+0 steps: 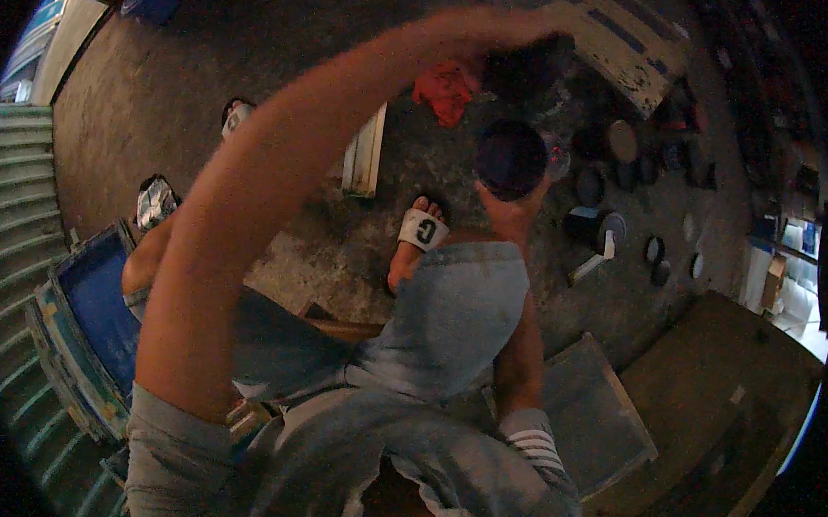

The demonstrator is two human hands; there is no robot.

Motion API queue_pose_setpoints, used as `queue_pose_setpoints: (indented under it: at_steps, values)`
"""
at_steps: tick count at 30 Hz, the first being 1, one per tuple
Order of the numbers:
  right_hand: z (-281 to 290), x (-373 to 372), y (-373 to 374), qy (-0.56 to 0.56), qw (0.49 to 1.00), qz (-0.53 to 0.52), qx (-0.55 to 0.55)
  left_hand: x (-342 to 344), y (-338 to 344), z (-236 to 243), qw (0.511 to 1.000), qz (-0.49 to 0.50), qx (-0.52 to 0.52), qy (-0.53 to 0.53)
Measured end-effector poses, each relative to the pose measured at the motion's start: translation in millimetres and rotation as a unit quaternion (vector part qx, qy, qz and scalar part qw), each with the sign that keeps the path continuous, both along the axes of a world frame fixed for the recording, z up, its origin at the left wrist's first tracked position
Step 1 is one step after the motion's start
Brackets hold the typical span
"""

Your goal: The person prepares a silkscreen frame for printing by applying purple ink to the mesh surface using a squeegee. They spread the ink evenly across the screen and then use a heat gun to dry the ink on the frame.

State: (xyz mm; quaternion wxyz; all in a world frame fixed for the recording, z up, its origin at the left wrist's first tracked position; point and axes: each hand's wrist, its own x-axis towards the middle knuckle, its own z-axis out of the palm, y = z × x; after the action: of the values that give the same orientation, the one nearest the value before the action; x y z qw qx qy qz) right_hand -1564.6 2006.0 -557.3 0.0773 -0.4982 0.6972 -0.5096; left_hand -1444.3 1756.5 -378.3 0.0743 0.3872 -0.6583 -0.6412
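And the left arm is swung high across the view, its blurred left hand (542, 24) brought to the near edge of the brown cardboard box (622, 50) at one o'clock; whether anything is gripped there cannot be told. Lower down, the dark round tub (511, 159) is held by the right hand (513, 206), fingers closed about its lower side, the tub set at twelve o'clock from the palm. The hands are kept well apart. Here is the key line: from the tub, the box is found toward half past one, with the left hand much the nearer to it. The tub is seen end-on, its long axis apparently pointed up toward the eye. A crumpled red cloth (447, 92) is spread at about half past ten from the tub, and a dark cylindrical can (595, 228) is seen at four o'clock.
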Motion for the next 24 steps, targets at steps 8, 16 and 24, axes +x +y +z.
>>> queue_pose_setpoints:
  at_steps: [8, 16, 24]
  values:
    - [-9, 31, -10, -0.14, 0.969, 0.128, 0.16, 187, -42, -54, 0.971, 0.235, 0.04, -0.03]
    - [15, 42, -34, 0.009, 0.938, 0.249, 0.242, 314, -40, -177, 0.869, 0.491, 0.047, -0.046]
    - [12, 72, -54, 0.124, 0.899, 0.308, 0.287, 364, -20, -282, 0.755, 0.65, 0.032, -0.081]
